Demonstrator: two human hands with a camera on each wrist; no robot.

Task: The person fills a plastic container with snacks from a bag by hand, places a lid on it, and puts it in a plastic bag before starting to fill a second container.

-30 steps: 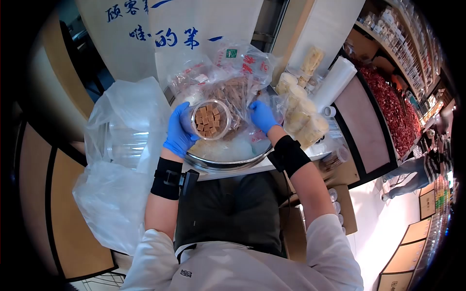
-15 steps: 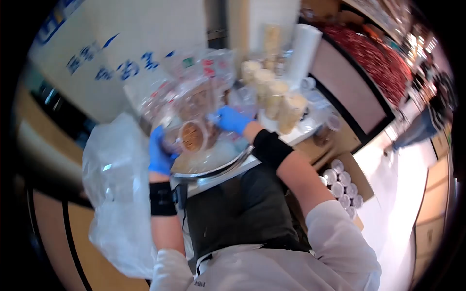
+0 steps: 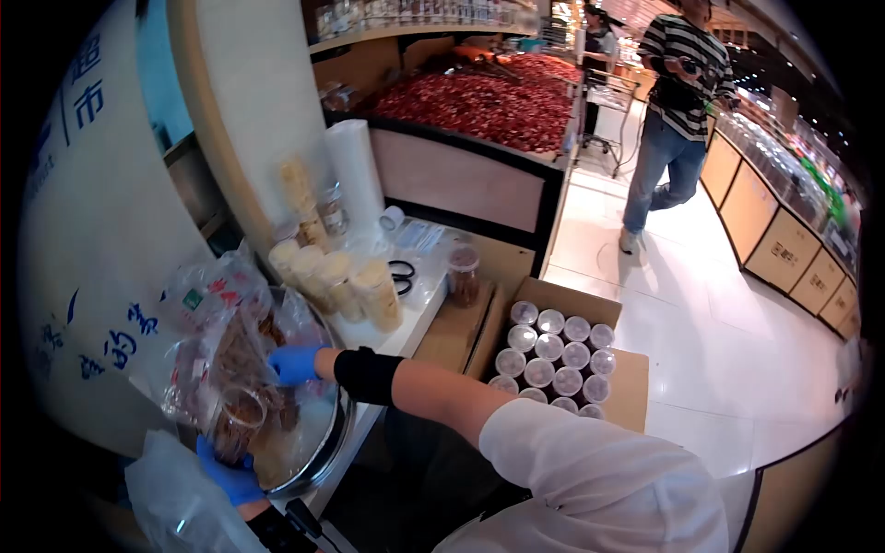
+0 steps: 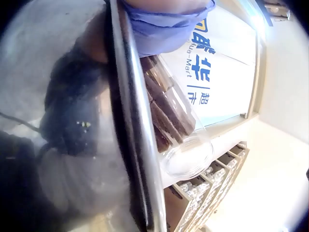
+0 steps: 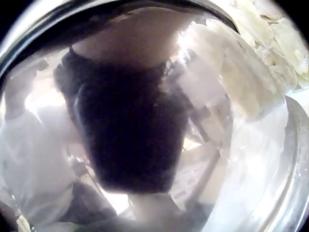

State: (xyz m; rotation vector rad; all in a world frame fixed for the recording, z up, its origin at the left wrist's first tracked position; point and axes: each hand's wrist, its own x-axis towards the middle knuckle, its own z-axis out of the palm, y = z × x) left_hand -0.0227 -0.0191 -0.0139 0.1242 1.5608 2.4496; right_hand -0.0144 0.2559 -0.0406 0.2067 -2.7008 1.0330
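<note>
The left hand [image 3: 230,475], blue-gloved, holds a clear round jar [image 3: 238,419] of brown pieces over the metal basin [image 3: 339,419]. In the left wrist view, brown blocks show inside the clear jar [image 4: 166,106], below the blue glove [image 4: 161,29], beyond the metal rim [image 4: 137,121]. The right hand [image 3: 295,365], also gloved, is at the clear bag of brown pieces [image 3: 241,355] in the basin; its fingertips are hidden, so its grip cannot be told. The right wrist view shows the shiny basin wall [image 5: 207,169] with a reflection, but no hand.
Jars of pale pieces [image 3: 373,295], black-handled scissors [image 3: 402,276], a plastic roll [image 3: 355,170] and a jar [image 3: 464,275] stand right of the basin. A carton of lidded jars [image 3: 567,355] sits further right. A person in stripes [image 3: 678,101] is in the aisle.
The head view has swung to the right, bringing the carton and aisle into fuller view. The left hand still has the jar, now tilted more; the right hand remains at the bag.
</note>
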